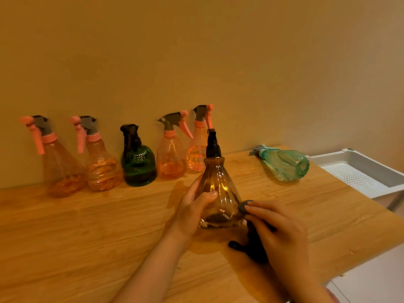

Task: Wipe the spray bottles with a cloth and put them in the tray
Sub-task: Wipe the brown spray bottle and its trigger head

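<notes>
A brown spray bottle (219,189) with a black top stands upright on the wooden table (87,232), near the middle. My left hand (192,206) grips its left side, thumb across the front. My right hand (277,228) holds a dark cloth (251,246) and presses a fold of it against the bottle's lower right side. Along the wall stand several pink spray bottles (102,158) and a dark green one (137,162). A light green spray bottle (284,165) lies on its side at the right. The white perforated tray (360,171) sits past the table's right edge and holds nothing visible.
The wall runs close behind the row of bottles. The table's right edge slants from the tray toward the lower right, with a white surface (371,278) below it.
</notes>
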A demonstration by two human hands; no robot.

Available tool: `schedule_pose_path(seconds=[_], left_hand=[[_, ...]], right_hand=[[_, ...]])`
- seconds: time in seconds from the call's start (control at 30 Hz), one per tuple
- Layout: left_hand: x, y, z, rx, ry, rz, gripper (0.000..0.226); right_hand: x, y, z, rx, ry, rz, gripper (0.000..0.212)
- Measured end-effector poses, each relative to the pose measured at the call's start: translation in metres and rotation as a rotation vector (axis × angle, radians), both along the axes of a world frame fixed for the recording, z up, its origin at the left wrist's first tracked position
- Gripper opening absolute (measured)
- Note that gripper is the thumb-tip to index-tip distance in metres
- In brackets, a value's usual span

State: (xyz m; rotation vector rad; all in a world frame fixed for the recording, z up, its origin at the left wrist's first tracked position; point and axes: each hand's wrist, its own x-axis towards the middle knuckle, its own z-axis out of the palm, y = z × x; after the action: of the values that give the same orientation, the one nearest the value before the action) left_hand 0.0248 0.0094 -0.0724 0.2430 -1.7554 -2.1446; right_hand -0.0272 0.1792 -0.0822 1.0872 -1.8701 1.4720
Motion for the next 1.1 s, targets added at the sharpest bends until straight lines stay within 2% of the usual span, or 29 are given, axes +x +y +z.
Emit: schedule_pose_path(seconds=[0.17, 0.27, 0.5, 0.57, 0.67, 0.9, 1.1], left_hand=[[0.001, 0.001, 0.001, -0.006, 0.015, -0.032, 0.062], [0.001, 0.002, 0.002, -0.008, 0.035, -0.035, 0.063], [0.001, 0.002, 0.000, 0.038, 0.065, 0.005, 0.059], [0.001, 0.001, 0.000, 0.040, 0.066, 0.014, 0.061], [0.000, 0.001, 0.000, 0.022, 0.055, 0.008, 0.059], [-0.001, 0.001, 0.000, 0.021, 0.041, 0.039, 0.041], [0.000, 0.001, 0.002, 0.031, 0.055, 0.047, 0.040]], right_hand=[[-0.024, -0.030, 0.050, 0.016, 0.093, -0.031, 0.015], [-0.042, -0.053, 0.065, 0.055, 0.047, -0.031, 0.015], [-0.028, -0.047, 0.039, 0.028, -0.122, 0.038, 0.034], [-0.020, -0.035, 0.027, 0.030, -0.110, 0.041, 0.033], [-0.005, -0.017, 0.009, -0.027, -0.114, 0.057, 0.018], [0.005, -0.004, -0.014, -0.049, -0.135, -0.026, 0.017], [0.016, -0.016, -0.013, -0.076, 0.088, 0.068, 0.013]])
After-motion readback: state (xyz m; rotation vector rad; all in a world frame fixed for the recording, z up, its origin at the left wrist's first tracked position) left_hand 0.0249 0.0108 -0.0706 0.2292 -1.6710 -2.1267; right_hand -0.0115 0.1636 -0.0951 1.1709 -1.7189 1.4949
